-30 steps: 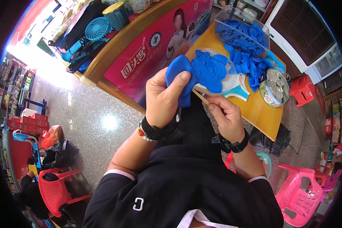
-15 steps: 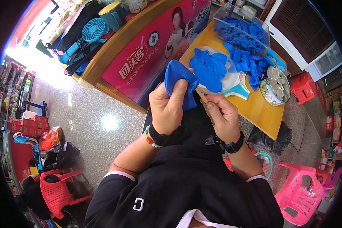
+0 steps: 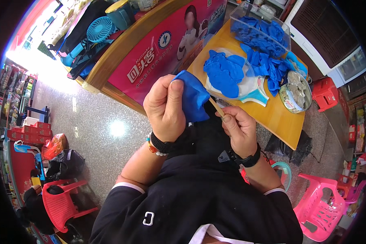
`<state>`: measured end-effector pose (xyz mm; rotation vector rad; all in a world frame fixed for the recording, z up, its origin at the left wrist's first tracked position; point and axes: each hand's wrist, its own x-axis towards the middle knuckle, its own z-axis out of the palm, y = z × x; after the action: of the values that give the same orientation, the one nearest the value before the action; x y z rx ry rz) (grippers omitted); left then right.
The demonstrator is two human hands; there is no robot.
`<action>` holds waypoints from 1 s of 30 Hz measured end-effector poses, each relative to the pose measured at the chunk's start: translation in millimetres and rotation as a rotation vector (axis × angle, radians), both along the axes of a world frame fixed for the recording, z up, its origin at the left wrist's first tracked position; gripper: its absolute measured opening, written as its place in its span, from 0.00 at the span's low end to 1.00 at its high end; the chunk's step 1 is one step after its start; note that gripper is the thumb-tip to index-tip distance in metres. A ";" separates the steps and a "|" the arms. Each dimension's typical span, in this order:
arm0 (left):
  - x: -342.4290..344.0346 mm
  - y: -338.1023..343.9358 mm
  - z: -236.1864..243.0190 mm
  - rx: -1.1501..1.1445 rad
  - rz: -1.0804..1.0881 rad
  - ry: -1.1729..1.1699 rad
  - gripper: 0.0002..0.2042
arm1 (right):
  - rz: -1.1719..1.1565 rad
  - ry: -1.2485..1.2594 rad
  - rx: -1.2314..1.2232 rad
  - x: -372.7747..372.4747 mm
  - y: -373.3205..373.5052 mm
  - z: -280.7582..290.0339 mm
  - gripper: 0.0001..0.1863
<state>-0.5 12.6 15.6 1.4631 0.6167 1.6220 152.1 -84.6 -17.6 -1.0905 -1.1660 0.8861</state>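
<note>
Where the left hand (image 3: 165, 107) works: a person's thumb and curled fingers pinch a soft blue piece (image 3: 195, 95) near its upper left corner
Blue piece: held up before the person's dark clothing, draping to the right of the left hand, just off the wooden table (image 3: 282, 128)
Right hand (image 3: 240, 126): thumb and fingertips clasp a thin pale stick (image 3: 216, 107) near its lower end
Pale stick: slanting up and leftward, its far tip at the blue piece's right edge; whether the two touch is hard to tell
Wrists: a black band and beaded bracelet (image 3: 153, 149) on the left, a black watch (image 3: 250, 157) on the right
Tabletop: a heap of blue pieces (image 3: 225, 75) beside loose blue pieces (image 3: 268, 69), a clear bin (image 3: 288, 38) filled with more blue, and a round tin (image 3: 287, 99) of greyish contents
Counter: a pink panel (image 3: 166, 61) under wooden trim, with a blue fan (image 3: 99, 29) above
Floor: a pink chair (image 3: 319, 207) to the right, a red chair (image 3: 61, 205) to the left
</note>
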 end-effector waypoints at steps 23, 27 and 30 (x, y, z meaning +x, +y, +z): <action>0.1 3.7 8.5 -0.284 -0.231 -0.260 0.14 | -0.078 -0.229 0.076 -5.6 9.5 -0.7 0.06; 1.8 4.7 10.6 -0.351 -0.166 -0.282 0.15 | -0.009 -0.108 -0.029 -5.4 3.5 -5.6 0.07; 0.9 9.3 7.9 -0.378 -0.170 -0.293 0.15 | 0.004 -0.110 -0.008 -4.7 3.0 -5.3 0.07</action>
<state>0.3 21.9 23.6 0.9557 0.5764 1.4560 147.3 -81.7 -23.0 -1.1556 -1.2564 0.8434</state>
